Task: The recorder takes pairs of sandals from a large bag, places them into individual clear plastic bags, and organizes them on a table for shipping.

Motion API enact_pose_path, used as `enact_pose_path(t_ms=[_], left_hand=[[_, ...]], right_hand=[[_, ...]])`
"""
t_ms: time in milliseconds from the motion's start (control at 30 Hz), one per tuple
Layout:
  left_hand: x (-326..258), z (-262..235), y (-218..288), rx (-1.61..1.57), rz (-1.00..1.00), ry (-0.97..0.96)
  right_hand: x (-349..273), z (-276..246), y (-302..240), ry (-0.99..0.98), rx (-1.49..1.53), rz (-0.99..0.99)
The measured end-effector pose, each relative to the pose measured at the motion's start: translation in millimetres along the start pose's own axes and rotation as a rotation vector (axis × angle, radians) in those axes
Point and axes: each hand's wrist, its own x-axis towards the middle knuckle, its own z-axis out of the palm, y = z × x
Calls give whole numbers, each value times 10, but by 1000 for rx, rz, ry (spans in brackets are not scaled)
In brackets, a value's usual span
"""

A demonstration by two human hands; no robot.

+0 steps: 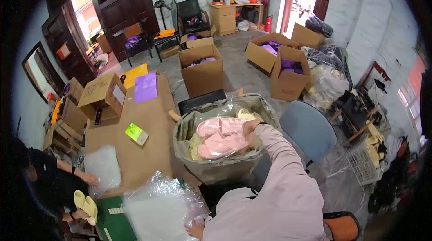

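A pair of pink slippers [220, 138] in a clear plastic bag is held by my right hand [252, 132], whose fingers close on the right end. The slippers are over the mouth of a large grey-green sack [211, 171], where pale yellow slippers [247, 114] in clear plastic also show. At the lower edge, my left hand [195, 230] lies with its fingers outstretched on the side of a stack of clear plastic bags [157, 211]. Part of that hand is cut off by my sleeve.
A co-worker's hand [80, 214] at the left holds pale yellow slippers [86, 206]. The brown table [153, 151] bears a carton [102, 95], a purple packet [146, 88] and a green-and-white box [136, 134]. A blue-grey chair [308, 128] stands right of the sack; open cartons [200, 77] stand beyond.
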Motion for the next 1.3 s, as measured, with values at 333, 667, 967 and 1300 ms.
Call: enact_pose_path(t_ms=[333,667,967,1300], left_hand=[[-128,-90,-255,87,197,303],[-131,-111,-172,119,202,200],[-428,-408,-106,-39,193,144],[-326,-1172,1373,-862,289,-196]], right_hand=[[299,380,263,426,-115,135],[175,-147,-1259,122,-203,284],[599,-190,-1156,582,-77,189],[673,213,-1516,401,-234,182]])
